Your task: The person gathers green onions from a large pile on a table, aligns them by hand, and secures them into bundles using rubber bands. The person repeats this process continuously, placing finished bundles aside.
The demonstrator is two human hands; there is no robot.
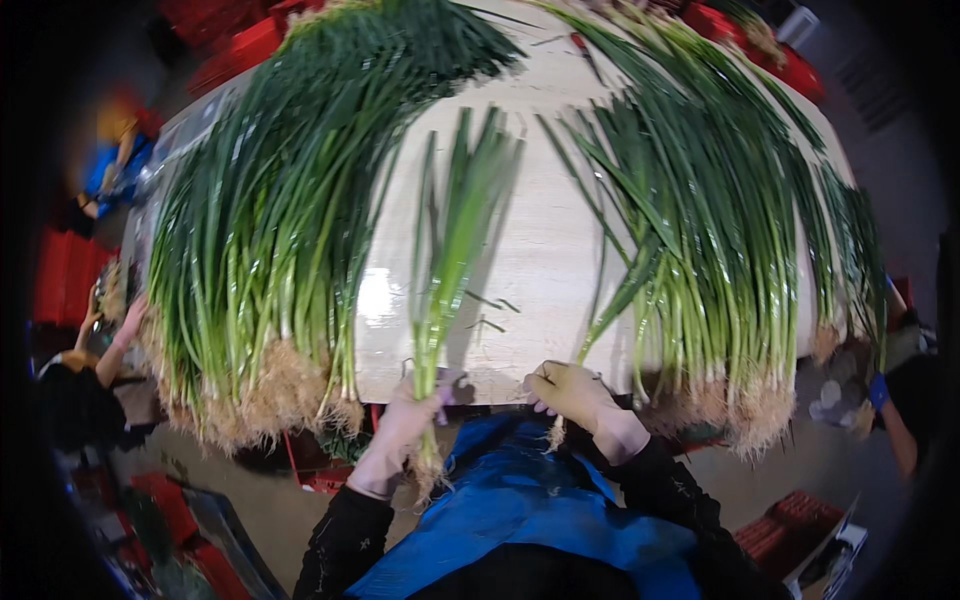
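Both of my hands wear pale gloves at the table's near edge. My left hand [405,424] grips a small bunch of green onions [444,300] just above its roots; the leaves point away over the white tabletop [555,262]. My right hand [574,394] is closed around a green onion [604,322], whose roots hang below the fingers and whose leaves slant up to the right. A large pile of green onions [277,225] lies on the left, roots towards me. Another pile [705,240] lies on the right. Small leaf scraps [491,325] lie between my hands.
A red-handled tool [581,46], perhaps a knife, lies at the table's far side. Red crates [71,274] stand beyond the left edge, others [791,525] at the lower right. A co-worker's hand [135,315] touches the left pile's edge; another person's blue-gloved hand [877,391] is at the far right.
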